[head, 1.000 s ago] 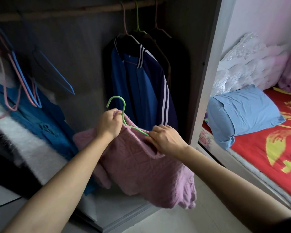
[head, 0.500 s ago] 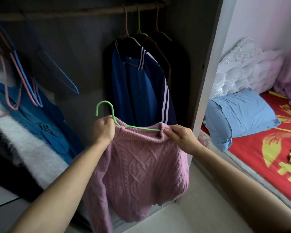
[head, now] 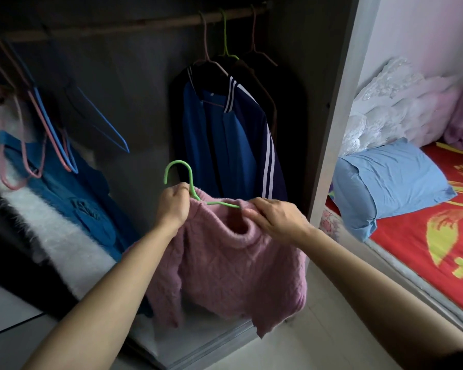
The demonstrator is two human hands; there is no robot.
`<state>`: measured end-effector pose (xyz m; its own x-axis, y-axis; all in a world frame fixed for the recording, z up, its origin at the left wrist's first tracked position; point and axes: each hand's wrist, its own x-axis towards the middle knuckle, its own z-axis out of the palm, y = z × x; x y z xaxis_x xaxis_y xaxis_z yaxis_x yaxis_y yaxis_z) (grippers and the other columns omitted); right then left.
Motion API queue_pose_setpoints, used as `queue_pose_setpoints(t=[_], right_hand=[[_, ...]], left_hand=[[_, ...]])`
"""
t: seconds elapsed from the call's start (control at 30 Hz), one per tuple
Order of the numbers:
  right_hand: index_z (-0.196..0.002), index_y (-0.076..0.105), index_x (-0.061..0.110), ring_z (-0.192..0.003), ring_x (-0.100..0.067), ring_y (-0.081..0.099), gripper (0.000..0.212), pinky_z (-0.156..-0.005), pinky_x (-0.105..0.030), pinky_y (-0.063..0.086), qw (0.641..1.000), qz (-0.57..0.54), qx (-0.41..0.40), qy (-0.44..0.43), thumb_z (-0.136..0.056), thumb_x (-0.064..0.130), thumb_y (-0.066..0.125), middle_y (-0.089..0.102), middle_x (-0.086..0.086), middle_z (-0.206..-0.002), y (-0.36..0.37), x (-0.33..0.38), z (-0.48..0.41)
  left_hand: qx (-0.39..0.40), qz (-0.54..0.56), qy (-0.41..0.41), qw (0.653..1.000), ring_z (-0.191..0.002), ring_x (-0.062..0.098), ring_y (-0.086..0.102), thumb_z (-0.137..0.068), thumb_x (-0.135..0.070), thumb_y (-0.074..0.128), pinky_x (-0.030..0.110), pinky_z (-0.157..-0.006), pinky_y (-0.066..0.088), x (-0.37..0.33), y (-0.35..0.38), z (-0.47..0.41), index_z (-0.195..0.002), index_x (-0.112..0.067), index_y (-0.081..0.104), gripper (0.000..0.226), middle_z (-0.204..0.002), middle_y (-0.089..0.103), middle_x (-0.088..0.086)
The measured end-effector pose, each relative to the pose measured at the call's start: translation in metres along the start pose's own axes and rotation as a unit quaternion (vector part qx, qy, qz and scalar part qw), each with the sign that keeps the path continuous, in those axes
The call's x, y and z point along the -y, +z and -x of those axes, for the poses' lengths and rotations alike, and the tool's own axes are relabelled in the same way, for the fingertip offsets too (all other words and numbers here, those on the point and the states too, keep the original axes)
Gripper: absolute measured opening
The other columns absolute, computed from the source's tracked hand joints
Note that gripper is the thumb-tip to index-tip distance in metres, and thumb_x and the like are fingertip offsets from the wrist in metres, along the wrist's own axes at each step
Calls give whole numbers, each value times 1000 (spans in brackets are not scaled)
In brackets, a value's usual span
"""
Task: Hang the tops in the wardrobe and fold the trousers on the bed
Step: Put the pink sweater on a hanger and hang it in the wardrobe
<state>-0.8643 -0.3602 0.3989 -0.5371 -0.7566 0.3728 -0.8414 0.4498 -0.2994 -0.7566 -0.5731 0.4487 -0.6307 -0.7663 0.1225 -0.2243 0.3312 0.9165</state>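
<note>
A pink cable-knit sweater (head: pixel 225 273) hangs in front of the open wardrobe, partly threaded on a green hanger (head: pixel 190 182). My left hand (head: pixel 173 204) grips the hanger's neck together with the sweater's left shoulder. My right hand (head: pixel 277 217) pinches the sweater's collar over the hanger's right arm. The hanger's hook points up and left, well below the wooden rail (head: pixel 134 25). On the rail's right end hangs a blue jacket with white stripes (head: pixel 225 145).
Empty pink and blue hangers (head: pixel 51 134) dangle at the left over a blue garment (head: pixel 72 198) and white fluffy fabric (head: pixel 46 231). The wardrobe's grey side panel (head: pixel 334 124) stands at the right. Beyond it lies the bed with a red cover (head: pixel 422 236) and blue pillow (head: pixel 390 180).
The sweater was lifted and spread on the hanger. My right hand has moved from the right shoulder to the collar, which now gapes open.
</note>
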Motion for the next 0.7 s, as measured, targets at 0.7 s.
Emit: queue_pose_setpoints(t=[0.7], right_hand=[[-88, 60, 16, -77, -31, 68, 56, -63, -41, 51, 983, 124, -97, 96, -102, 62, 31, 69, -4, -76, -32, -1, -37]], left_hand=[[257, 214, -25, 942, -117, 12, 53, -75, -36, 66, 32, -94, 41, 0, -25, 3, -101, -17, 66, 33, -119, 65, 5]])
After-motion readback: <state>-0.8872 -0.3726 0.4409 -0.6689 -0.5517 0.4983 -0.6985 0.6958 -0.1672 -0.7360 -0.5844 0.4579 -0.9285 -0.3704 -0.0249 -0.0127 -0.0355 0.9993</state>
